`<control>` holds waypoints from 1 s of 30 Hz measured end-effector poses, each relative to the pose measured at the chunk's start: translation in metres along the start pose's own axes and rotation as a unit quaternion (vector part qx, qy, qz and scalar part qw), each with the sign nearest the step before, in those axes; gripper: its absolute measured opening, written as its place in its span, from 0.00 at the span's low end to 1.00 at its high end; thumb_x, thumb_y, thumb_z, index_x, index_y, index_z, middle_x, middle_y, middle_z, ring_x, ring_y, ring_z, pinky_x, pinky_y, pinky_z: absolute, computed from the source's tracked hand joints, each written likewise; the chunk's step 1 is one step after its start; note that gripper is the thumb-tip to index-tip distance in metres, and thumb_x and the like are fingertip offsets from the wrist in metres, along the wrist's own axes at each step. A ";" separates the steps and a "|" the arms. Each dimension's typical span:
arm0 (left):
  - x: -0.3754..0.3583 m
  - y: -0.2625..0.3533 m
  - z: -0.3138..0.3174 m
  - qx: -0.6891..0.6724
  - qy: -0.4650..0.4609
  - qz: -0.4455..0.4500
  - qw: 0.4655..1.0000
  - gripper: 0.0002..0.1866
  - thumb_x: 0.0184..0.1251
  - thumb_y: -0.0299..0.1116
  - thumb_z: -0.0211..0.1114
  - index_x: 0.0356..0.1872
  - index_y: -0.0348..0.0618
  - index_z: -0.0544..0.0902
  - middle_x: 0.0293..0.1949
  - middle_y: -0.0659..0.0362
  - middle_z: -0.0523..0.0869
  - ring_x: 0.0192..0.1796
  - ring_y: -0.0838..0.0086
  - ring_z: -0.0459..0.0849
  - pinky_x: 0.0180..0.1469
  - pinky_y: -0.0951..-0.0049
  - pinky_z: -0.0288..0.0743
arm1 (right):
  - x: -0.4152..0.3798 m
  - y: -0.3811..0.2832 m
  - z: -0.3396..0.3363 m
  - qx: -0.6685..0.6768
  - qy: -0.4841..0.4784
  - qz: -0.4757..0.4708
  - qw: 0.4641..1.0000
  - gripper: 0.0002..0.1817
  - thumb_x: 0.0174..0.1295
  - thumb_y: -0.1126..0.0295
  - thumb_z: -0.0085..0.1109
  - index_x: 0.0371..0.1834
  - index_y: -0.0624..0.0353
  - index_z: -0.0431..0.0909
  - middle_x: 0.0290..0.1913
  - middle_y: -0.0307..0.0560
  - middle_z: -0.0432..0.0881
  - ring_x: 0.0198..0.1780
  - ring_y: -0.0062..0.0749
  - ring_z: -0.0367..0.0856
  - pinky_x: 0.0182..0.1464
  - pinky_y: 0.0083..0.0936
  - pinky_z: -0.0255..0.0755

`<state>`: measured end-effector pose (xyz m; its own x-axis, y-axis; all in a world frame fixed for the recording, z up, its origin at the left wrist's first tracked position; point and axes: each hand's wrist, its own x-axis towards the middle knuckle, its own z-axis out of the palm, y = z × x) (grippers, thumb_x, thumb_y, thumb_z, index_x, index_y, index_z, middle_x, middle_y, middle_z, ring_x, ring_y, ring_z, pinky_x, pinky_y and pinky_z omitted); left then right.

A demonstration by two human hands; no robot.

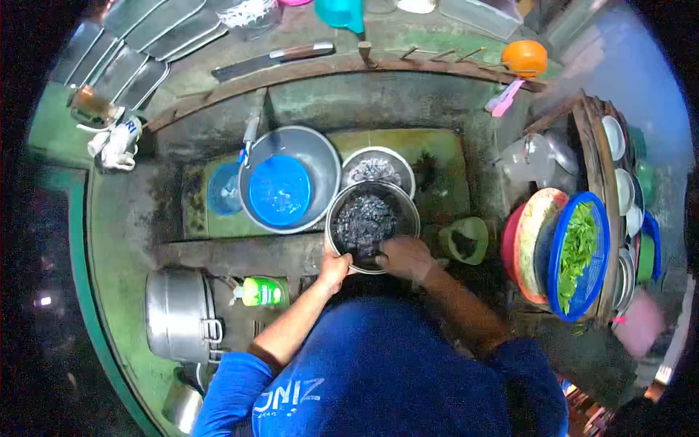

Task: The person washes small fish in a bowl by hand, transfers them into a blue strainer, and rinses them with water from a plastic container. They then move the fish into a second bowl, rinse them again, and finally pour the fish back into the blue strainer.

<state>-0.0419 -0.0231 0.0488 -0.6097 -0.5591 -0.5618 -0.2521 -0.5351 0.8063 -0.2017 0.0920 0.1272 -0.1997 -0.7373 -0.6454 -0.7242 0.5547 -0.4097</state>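
Note:
My left hand [336, 271] grips the near left rim of a round metal bowl [416, 218], thumb over the edge. Dark, glistening contents [368, 222] fill its bottom. Over the near right rim reaches my right hand [406, 258]; it is blurred, its fingertips are down inside the bowl, and I cannot tell how they are closed. Just behind stands a second metal bowl [408, 169] with pale, wet-looking bits in it, partly covered by the first. To the left, a large grey basin [329, 178] holds a blue tub [280, 193].
At left are a big metal pot [178, 315] and a green bottle [262, 291]. A pale green container [472, 240] lies right of my right hand. Further right, a blue basket [598, 240] with green leaves leans beside stacked basins. A large knife [273, 60] lies along the back ledge.

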 end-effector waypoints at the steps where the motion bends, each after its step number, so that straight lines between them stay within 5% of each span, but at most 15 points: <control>1: 0.009 -0.020 -0.011 0.125 0.005 -0.093 0.988 0.37 0.52 0.13 0.52 0.67 0.49 0.63 0.39 0.56 0.84 0.30 0.72 0.83 0.26 0.70 0.79 | 0.024 0.012 0.008 0.026 0.049 -0.037 0.998 0.24 0.59 0.51 0.57 0.51 0.57 0.78 0.47 0.62 0.80 0.47 0.54 0.81 0.50 0.47 0.76; 3: 0.000 -0.025 0.003 0.031 0.026 0.043 0.998 0.37 0.52 0.13 0.53 0.68 0.49 0.63 0.37 0.57 0.84 0.25 0.75 0.79 0.24 0.73 0.74 | 0.056 0.015 0.015 0.045 0.146 -0.015 0.988 0.30 0.60 0.49 0.57 0.64 0.49 0.70 0.60 0.72 0.69 0.56 0.67 0.74 0.59 0.51 0.70; 4: 0.002 -0.013 0.001 0.152 -0.004 -0.131 0.980 0.38 0.52 0.14 0.53 0.69 0.48 0.60 0.38 0.59 0.84 0.25 0.76 0.78 0.26 0.74 0.74 | 0.072 0.013 0.019 0.007 0.198 -0.004 0.980 0.36 0.60 0.46 0.55 0.67 0.56 0.65 0.64 0.71 0.66 0.65 0.69 0.65 0.61 0.58 0.66; 5: -0.012 -0.013 0.016 0.074 0.035 0.003 0.997 0.37 0.53 0.14 0.54 0.69 0.44 0.60 0.38 0.59 0.84 0.26 0.76 0.79 0.29 0.73 0.74 | 0.091 0.013 0.020 0.083 0.154 0.035 0.984 0.37 0.60 0.42 0.53 0.69 0.50 0.64 0.67 0.70 0.63 0.71 0.70 0.54 0.65 0.62 0.59; 7: -0.013 -0.018 0.031 0.052 0.046 0.091 0.993 0.37 0.50 0.14 0.53 0.67 0.44 0.62 0.47 0.57 0.81 0.41 0.73 0.81 0.37 0.73 0.77 | 0.118 0.003 0.029 0.010 0.106 0.055 0.993 0.32 0.61 0.42 0.50 0.68 0.40 0.66 0.70 0.69 0.56 0.68 0.75 0.56 0.62 0.62 0.62; 8: -0.014 -0.012 0.030 0.134 0.058 -0.071 0.987 0.37 0.50 0.14 0.53 0.67 0.43 0.62 0.44 0.58 0.81 0.42 0.73 0.80 0.39 0.71 0.76 | 0.117 -0.003 0.038 -0.033 0.111 0.021 0.993 0.29 0.60 0.45 0.52 0.65 0.37 0.69 0.70 0.65 0.56 0.66 0.73 0.59 0.59 0.62 0.64; 9: -0.017 -0.007 0.036 0.061 0.064 -0.011 0.996 0.39 0.48 0.13 0.52 0.68 0.44 0.61 0.42 0.59 0.80 0.43 0.73 0.79 0.43 0.72 0.75 | 0.097 -0.017 0.026 -0.025 0.074 0.021 0.997 0.24 0.62 0.52 0.51 0.61 0.45 0.71 0.67 0.62 0.62 0.67 0.64 0.61 0.58 0.60 0.66; 11: -0.016 -0.012 0.032 0.088 0.057 -0.004 0.994 0.40 0.47 0.12 0.52 0.69 0.44 0.60 0.45 0.58 0.80 0.46 0.73 0.79 0.47 0.73 0.74 | 0.133 -0.001 0.080 -0.051 0.124 -0.042 0.990 0.19 0.63 0.59 0.50 0.57 0.45 0.72 0.62 0.65 0.64 0.59 0.67 0.70 0.55 0.50 0.73; 12: -0.010 -0.030 0.030 0.066 0.072 0.122 0.988 0.42 0.47 0.12 0.52 0.71 0.45 0.59 0.48 0.57 0.80 0.47 0.72 0.79 0.48 0.74 0.75 | 0.125 -0.005 0.072 -0.018 0.100 -0.055 0.993 0.17 0.64 0.66 0.44 0.55 0.50 0.71 0.57 0.69 0.71 0.54 0.61 0.78 0.51 0.48 0.76; 16: -0.010 -0.038 0.028 0.075 0.086 0.115 0.987 0.41 0.48 0.12 0.51 0.70 0.43 0.60 0.53 0.56 0.80 0.54 0.70 0.78 0.57 0.71 0.72 | 0.136 0.005 0.084 -0.040 0.072 -0.104 0.991 0.16 0.63 0.68 0.43 0.52 0.63 0.69 0.40 0.63 0.84 0.44 0.54 0.85 0.47 0.47 0.78; 19: -0.009 -0.044 0.021 0.072 0.057 0.091 0.992 0.40 0.48 0.13 0.52 0.69 0.42 0.61 0.58 0.53 0.76 0.61 0.67 0.74 0.64 0.70 0.66 | 0.141 0.016 0.091 -0.078 0.048 -0.096 0.991 0.15 0.59 0.66 0.48 0.39 0.64 0.82 0.40 0.63 0.84 0.44 0.54 0.85 0.48 0.44 0.78; 25: -0.010 -0.049 0.016 0.049 0.028 0.056 0.997 0.41 0.52 0.15 0.53 0.71 0.47 0.54 0.53 0.54 0.78 0.56 0.66 0.77 0.61 0.67 0.69 | 0.098 0.018 0.057 -0.090 0.051 -0.040 0.994 0.18 0.50 0.61 0.56 0.34 0.65 0.85 0.37 0.63 0.85 0.41 0.55 0.85 0.50 0.42 0.78; 27: -0.008 -0.052 0.013 0.098 0.021 0.046 0.994 0.42 0.54 0.17 0.54 0.72 0.49 0.48 0.53 0.52 0.78 0.53 0.66 0.80 0.55 0.68 0.74 | 0.083 0.012 0.029 -0.134 -0.027 -0.017 0.990 0.22 0.51 0.59 0.57 0.43 0.64 0.83 0.48 0.65 0.82 0.53 0.55 0.81 0.58 0.47 0.71; 29: -0.014 -0.039 0.010 0.158 0.007 -0.013 0.987 0.45 0.56 0.18 0.55 0.72 0.56 0.43 0.53 0.50 0.77 0.48 0.64 0.83 0.45 0.66 0.82 | 0.099 0.034 0.042 -0.231 0.095 -0.031 0.968 0.38 0.51 0.50 0.60 0.65 0.59 0.70 0.65 0.65 0.69 0.70 0.60 0.61 0.62 0.57 0.65; 30: -0.014 -0.038 0.011 0.090 -0.021 -0.040 0.995 0.46 0.57 0.18 0.54 0.72 0.60 0.41 0.54 0.49 0.77 0.45 0.62 0.83 0.40 0.65 0.84 | 0.102 0.034 0.034 -0.153 0.060 0.005 0.986 0.46 0.53 0.48 0.60 0.74 0.55 0.55 0.74 0.65 0.53 0.74 0.67 0.48 0.64 0.63 0.61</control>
<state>-0.0318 0.0120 0.0285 -0.6124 -0.4893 -0.6209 -0.4299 -0.4530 0.7810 -0.2244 0.0489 0.0256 -0.2712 -0.7832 -0.5595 -0.8833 0.4334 -0.1787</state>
